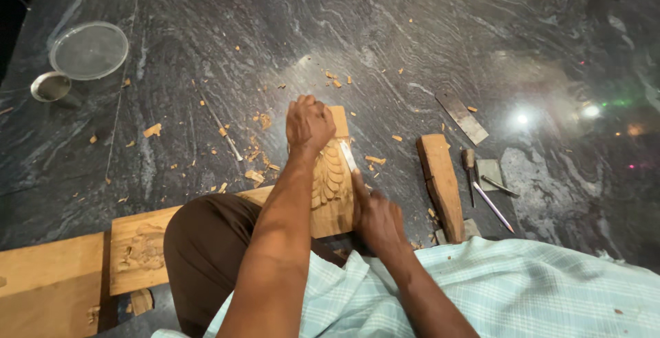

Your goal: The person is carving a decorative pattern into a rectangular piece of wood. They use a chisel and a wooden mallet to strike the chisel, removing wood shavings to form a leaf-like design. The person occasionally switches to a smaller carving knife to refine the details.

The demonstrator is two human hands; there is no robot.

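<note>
Carving in hand: left hand [309, 124] fisted on the far end of the panel [333, 204] on the floor, right hand [377, 218] clamped on the chisel [348, 156] at its scale pattern. Next cut, I'd judge, wants a steady, shallow push.

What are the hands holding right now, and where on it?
The right hand grips a chisel by its lower handle end, blade on the carved wooden panel. The left hand is a closed fist on the panel's far end; its contents can't be told.
</note>
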